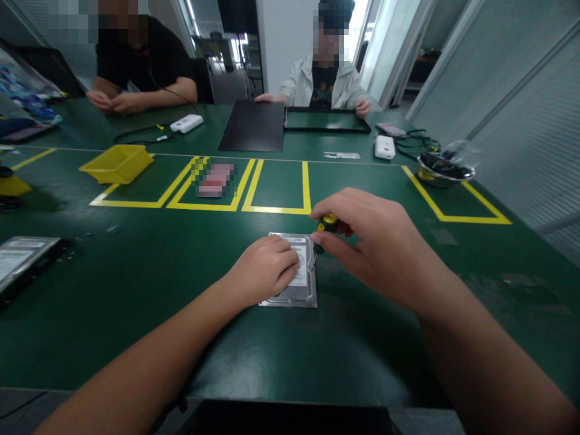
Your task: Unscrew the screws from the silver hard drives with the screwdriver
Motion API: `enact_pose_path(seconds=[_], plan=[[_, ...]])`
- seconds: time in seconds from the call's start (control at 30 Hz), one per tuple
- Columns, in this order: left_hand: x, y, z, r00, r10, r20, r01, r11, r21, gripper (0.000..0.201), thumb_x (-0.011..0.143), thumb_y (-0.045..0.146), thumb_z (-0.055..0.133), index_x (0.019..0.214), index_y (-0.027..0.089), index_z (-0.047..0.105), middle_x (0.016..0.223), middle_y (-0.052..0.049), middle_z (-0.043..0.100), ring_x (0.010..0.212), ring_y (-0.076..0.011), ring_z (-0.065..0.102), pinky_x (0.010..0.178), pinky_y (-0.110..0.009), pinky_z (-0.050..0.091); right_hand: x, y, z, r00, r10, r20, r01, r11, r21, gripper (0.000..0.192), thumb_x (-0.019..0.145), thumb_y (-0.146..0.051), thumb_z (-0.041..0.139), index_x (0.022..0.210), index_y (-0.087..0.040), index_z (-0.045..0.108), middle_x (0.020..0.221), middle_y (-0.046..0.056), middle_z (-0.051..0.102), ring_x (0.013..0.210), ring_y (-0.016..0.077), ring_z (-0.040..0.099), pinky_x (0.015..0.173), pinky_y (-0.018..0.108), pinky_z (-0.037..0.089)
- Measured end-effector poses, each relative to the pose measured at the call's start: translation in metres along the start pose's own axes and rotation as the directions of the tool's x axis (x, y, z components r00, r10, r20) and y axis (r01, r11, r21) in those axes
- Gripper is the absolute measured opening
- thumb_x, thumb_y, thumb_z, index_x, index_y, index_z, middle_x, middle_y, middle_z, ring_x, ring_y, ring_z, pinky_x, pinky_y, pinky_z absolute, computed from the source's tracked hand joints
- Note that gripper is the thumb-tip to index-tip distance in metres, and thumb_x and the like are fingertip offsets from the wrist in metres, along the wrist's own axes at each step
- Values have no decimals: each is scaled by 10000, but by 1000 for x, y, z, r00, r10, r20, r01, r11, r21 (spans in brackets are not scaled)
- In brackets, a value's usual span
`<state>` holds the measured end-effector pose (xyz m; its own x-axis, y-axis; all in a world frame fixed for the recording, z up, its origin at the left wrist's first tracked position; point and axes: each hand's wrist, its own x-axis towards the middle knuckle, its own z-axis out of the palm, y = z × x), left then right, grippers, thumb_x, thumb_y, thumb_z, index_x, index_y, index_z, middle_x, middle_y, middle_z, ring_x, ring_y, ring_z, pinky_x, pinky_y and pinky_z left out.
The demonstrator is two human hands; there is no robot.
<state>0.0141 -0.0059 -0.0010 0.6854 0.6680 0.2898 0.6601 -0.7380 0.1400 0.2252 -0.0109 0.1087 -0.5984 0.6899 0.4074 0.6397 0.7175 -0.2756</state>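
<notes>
Hard drive (304, 289) lying flat on the green table (136, 284), label up, long axis running away from the person, and the left hand (265, 269) is pressing down on its top, fingers curled and closed over the label, pinning it in place. Right hand (371, 241) is hovering just right of the drive, fingers clamped around a screwdriver (327, 225) with a yellow-and-black handle; the shaft is angling down and left from the grip, its tip meeting the drive's right edge near the far corner. So the drive is sitting below and left of that grip, the left hand being the nearer one to it. Beyond the grip, yellow tape boxes (276, 193) are marking the table; farther left, a yellow bin (118, 163); far right, a metal bowl (444, 170); two other people sitting at the far side
</notes>
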Motion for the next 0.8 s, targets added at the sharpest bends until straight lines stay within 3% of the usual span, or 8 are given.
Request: enact_pose_path(seconds=[0.1, 0.23, 0.57, 0.8], plan=[[0, 1, 0, 1000, -4, 8, 4, 1000, 0, 224, 953, 252, 498, 866, 164, 684, 861, -64, 640, 861, -217, 583, 865, -387, 465, 0, 4, 5, 999, 36, -32, -36, 999, 2, 260, 870, -237, 636, 1114, -150, 613, 926, 37, 669, 741, 144, 573, 689, 264, 418], [0, 1, 1, 1000, -3, 17, 3, 1000, 5, 230, 955, 259, 492, 873, 164, 685, 870, -64, 643, 871, -224, 583, 871, -397, 465, 0, 6, 8, 999, 53, -10, -53, 999, 9, 229, 886, -233, 612, 1094, -141, 636, 884, 26, 666, 703, 131, 551, 682, 259, 398], [1, 1, 1, 1000, -6, 11, 6, 1000, 5, 228, 956, 262, 496, 871, 163, 683, 872, -66, 643, 878, -225, 580, 879, -392, 462, 2, 1, 7, 998, 58, -6, -58, 998, -22, 230, 898, -212, 605, 1106, -158, 688, 950, 73, 621, 850, 172, 577, 713, 273, 426], [-1, -2, 1, 1000, -2, 4, 2, 1000, -2, 246, 960, 249, 481, 876, 160, 695, 850, -70, 641, 851, -215, 572, 834, -375, 461, -3, 6, -5, 999, 5, 47, -3, 999, -43, 298, 893, -200, 579, 1177, -168, 661, 1082, 88, 689, 945, 205, 635, 829, 328, 485]])
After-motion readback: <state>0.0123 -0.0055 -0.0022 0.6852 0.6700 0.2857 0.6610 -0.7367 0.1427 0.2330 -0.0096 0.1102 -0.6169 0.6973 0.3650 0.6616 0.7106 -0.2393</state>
